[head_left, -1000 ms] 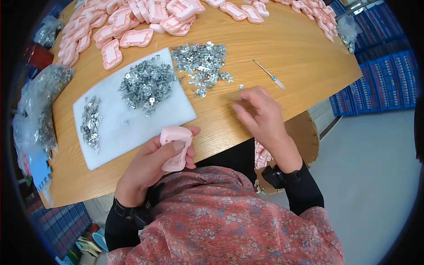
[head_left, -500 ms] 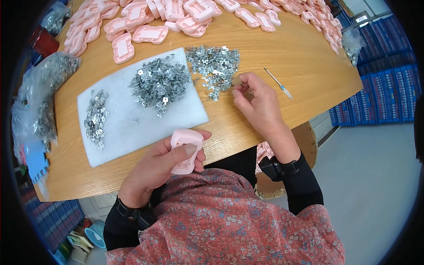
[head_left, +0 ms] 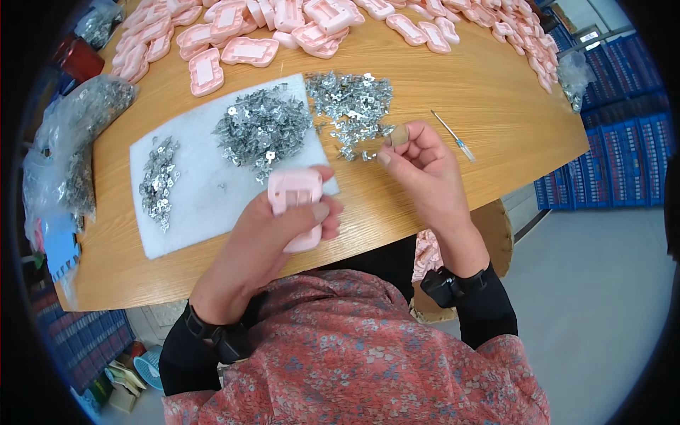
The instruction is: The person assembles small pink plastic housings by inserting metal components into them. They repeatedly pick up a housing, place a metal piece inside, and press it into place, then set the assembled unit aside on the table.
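Note:
My left hand [head_left: 258, 237] is closed around a pink plastic shell [head_left: 295, 190], held above the table's near edge. Its thumb presses across the shell's rectangular recess. My right hand [head_left: 428, 166] is at the right edge of a loose pile of small silvery metal clips [head_left: 352, 103]. A brown wrap [head_left: 399, 134] covers its index fingertip. The fingers are curled with thumb and index close together, and whatever lies between them is too small to make out. A single shiny clip [head_left: 367, 156] shows just beside the thumb tip.
A white foam pad [head_left: 195, 219] bears a large heap of clips [head_left: 262, 127] and a smaller one [head_left: 160, 184]. Many pink shells [head_left: 249, 52] crowd the table's far side. A screwdriver [head_left: 453, 134] lies right. Plastic bags of metal parts [head_left: 88, 113] stand left; a cardboard box [head_left: 499, 244] is below.
My left hand has lifted the pink shell upward, away from my lap. My right hand has shifted slightly right and down, and the view has moved a little.

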